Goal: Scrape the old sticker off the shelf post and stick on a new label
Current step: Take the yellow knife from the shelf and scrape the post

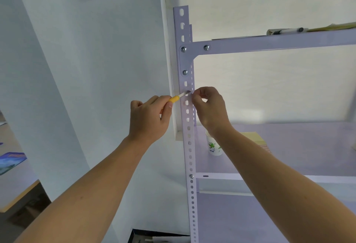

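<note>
A pale lilac perforated shelf post (189,146) runs upright through the middle of the view. My left hand (148,119) grips a yellow-handled scraper (176,98), and its pale blade tip touches the post just below the corner bracket. My right hand (210,108) is at the post's right edge, with thumb and forefinger pinched at the scraper tip, where a small dark bit of sticker (188,92) shows. A faint reddish residue (186,103) marks the post just below. I cannot tell whether the fingers hold the sticker bit.
A paper cup (212,146) and a yellowish pad (254,138) stand on the middle shelf (289,146). A marker pen (289,30) and papers lie on the top shelf. A white wall trim (176,119) sits just left of the post. A desk with a blue booklet (11,161) is at far left.
</note>
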